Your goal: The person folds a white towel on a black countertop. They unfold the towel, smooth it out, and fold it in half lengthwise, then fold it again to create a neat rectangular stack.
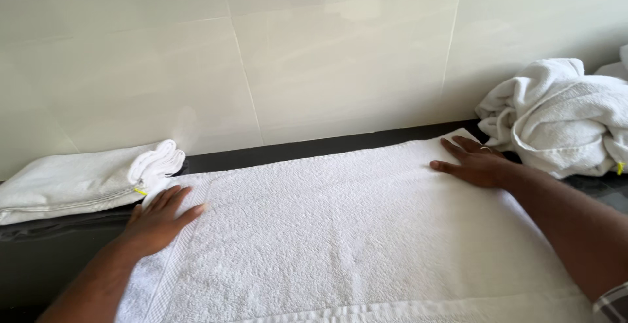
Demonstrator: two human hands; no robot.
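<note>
Two bare hands lie flat and open on a large white terry-cloth towel (353,231), which is spread out across a dark, glossy countertop (39,257) and fills most of the near view. Its surface is looped and nubbly, with a smoother woven band running along the left end and the near edge; it lies mostly smooth, with only faint ripples. The left hand (157,218) presses on the towel's left end, fingers spread and pointing away from the person. The right hand (474,162), with a ring on one finger, rests palm down near the far right corner, fingers stretched towards the left. Just beyond the left hand, a folded white towel (78,179) with a small yellow tag lies on the counter against the wall. Farther right, a crumpled heap of white towels (562,117) sits just beside the right hand. Behind everything rises a wall of large, pale cream tiles (314,48).
</note>
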